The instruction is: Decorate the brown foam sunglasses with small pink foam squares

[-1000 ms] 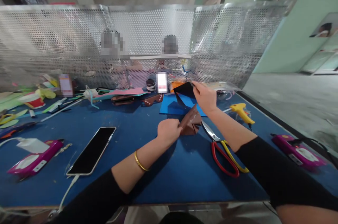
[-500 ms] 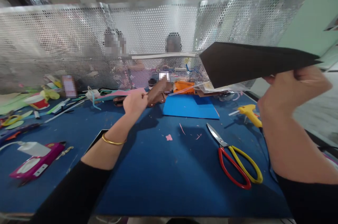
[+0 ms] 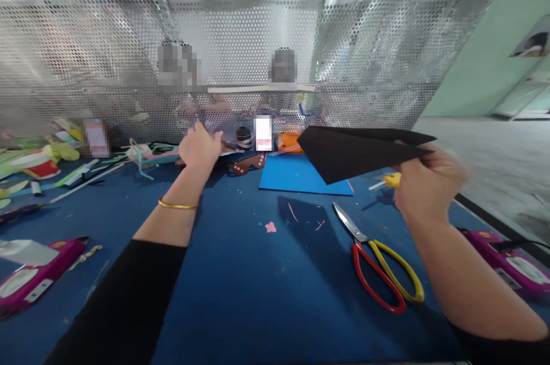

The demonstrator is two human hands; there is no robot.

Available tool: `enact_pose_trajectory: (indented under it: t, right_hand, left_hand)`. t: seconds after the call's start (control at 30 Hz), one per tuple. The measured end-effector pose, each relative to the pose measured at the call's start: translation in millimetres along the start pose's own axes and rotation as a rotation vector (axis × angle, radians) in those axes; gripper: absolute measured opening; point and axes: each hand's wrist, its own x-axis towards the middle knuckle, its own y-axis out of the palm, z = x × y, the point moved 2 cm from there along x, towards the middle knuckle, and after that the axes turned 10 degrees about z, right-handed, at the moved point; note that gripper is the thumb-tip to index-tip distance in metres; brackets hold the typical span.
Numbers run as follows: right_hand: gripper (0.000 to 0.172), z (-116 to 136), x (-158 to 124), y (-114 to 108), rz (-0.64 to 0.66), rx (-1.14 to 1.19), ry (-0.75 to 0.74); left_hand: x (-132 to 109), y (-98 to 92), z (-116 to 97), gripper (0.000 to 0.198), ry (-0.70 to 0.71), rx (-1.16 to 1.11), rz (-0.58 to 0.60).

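Note:
Above the right part of the table, my right hand (image 3: 429, 181) grips one end of a folded black sheet (image 3: 352, 150). My left hand (image 3: 200, 147) has its fingers apart near the back of the table, over coloured paper pieces, with nothing seen in it. Brown glasses-shaped pieces (image 3: 248, 164) lie to the right of that hand. Under the black sheet is a blue sheet (image 3: 305, 176) on the table. Scissors with one red and one yellow handle (image 3: 365, 239) lie partly open in front of it.
A yellow glue gun (image 3: 392, 180) is partly hidden by my right hand. Magenta power strips (image 3: 47, 270) lie at both sides. Pink scraps (image 3: 270, 227) sit mid-table. A lit phone (image 3: 263, 133) stands before the perforated metal screen (image 3: 240, 27), with people behind it.
My left hand has let go of the brown piece, moved left and spread its fingers. My right hand has brought the black sheet lower and to the left.

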Motion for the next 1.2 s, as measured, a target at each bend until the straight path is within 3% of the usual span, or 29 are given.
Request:
enact_pose_trajectory:
  t: [0.07,0.13,0.3,0.4,0.53,0.6,0.77,0.8,0.9,1.0,1.1,1.2]
  right_hand:
    - [0.017,4.5,-7.8,4.7,0.028,0.157,0.032]
    - [0.013,10.4,-13.6,8.7,0.099,0.345,0.106]
    - [0.015,26.3,-19.8,9.7,0.303,0.586,0.249]
    - [0.012,31.0,-24.6,7.5,0.378,0.606,0.327]
    - [0.021,31.9,-37.6,6.7,0.456,0.632,0.491]
    - [0.027,30.9,-47.4,6.0,0.481,0.689,0.597]
    - [0.040,27.0,-89.1,0.1,0.561,0.735,0.828]
    - [0.041,26.4,-99.7,-0.8,0.603,0.702,0.834]
    - [0.042,23.7,-125.5,-1.1,0.750,0.530,0.718]
    - [0.041,15.7,-132.1,-0.8,0.839,0.304,0.547]
    - [0.034,4.8,-121.1,-3.6,0.919,0.146,0.481]
    - [0.027,-0.2,-109.2,-6.3,1.038,-0.039,0.429]
  left_hand:
    - [-26.2,-4.0,-23.2,0.034,0.376,-0.086,-0.196]
    - [-57.5,-6.3,-46.3,0.026,0.672,-0.226,-0.208]
    - [-108.9,-18.6,-84.4,0.047,0.867,-0.422,-0.094]
    - [-116.0,-26.6,-91.4,0.059,0.816,-0.463,0.151]
    - [-132.6,-25.7,-89.4,0.017,0.628,-0.671,0.793]
    - [-147.2,-21.9,-84.6,0.013,0.499,-0.789,0.939]
    - [-185.2,-1.5,-65.2,0.016,0.088,-1.099,0.852]
    - [-192.9,3.5,-62.3,0.018,0.061,-1.108,0.832]
    - [-213.2,17.3,-56.2,0.021,0.042,-1.078,0.810]
    - [-220.0,25.3,-49.4,0.029,0.082,-0.997,0.810]
    - [-203.9,27.2,-33.9,0.044,0.141,-0.867,0.724]
    - [-178.0,28.5,-11.9,0.031,0.230,-0.656,0.578]
